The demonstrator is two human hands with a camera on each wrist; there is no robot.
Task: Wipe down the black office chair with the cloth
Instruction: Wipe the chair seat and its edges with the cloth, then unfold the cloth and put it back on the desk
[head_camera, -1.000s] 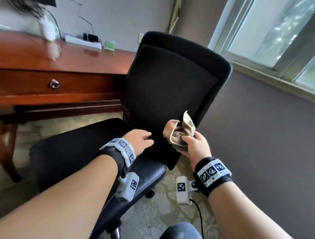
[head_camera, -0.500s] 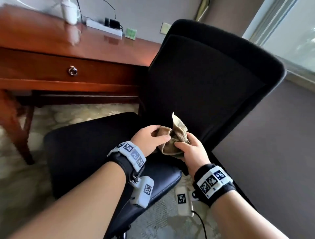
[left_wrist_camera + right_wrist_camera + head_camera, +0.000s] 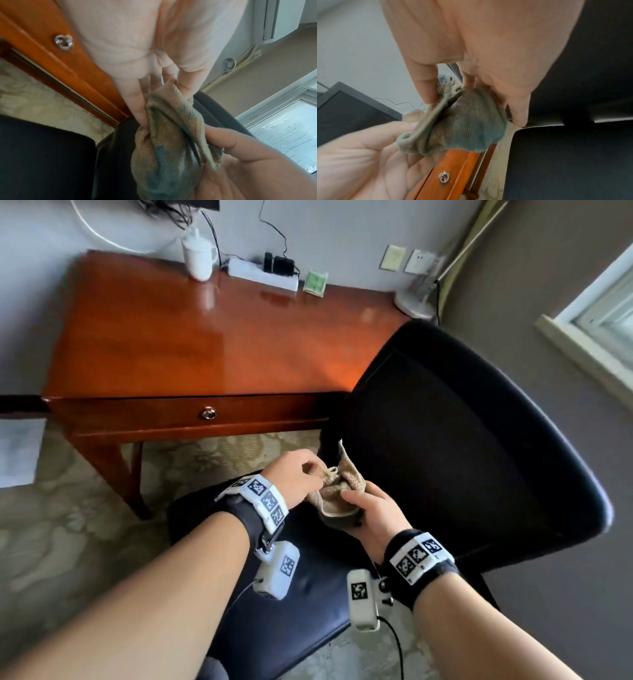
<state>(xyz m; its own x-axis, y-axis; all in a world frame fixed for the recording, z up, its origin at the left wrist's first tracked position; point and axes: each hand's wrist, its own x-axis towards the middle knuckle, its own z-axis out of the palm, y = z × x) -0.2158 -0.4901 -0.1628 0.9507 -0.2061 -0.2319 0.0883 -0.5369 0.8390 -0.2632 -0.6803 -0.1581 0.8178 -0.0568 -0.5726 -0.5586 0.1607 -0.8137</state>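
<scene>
- A second ago only the right hand (image 3: 371, 517) held the cloth (image 3: 337, 494), while the left hand (image 3: 298, 474) lay on the chair seat; now the left hand has come up and joined it.
- The left hand pinches the cloth's upper edge between thumb and fingers (image 3: 137, 102); the right hand cups and grips the bunched lower part from below.
- The cloth, beige with bluish staining, is held in the air between both hands, just above the seat and in front of the backrest of the black office chair (image 3: 462, 446), touching neither as far as I can tell.
- My reading: the person is opening or refolding the cloth for a wiping face, so wiping has not started here.
- The wooden surface (image 3: 205, 337) stands far left, its drawer (image 3: 191, 414) closed, contents hidden.
- A white cup (image 3: 197, 256) stands at the far edge of that surface beside a power strip (image 3: 263, 273); whether it holds anything cannot be seen.
</scene>
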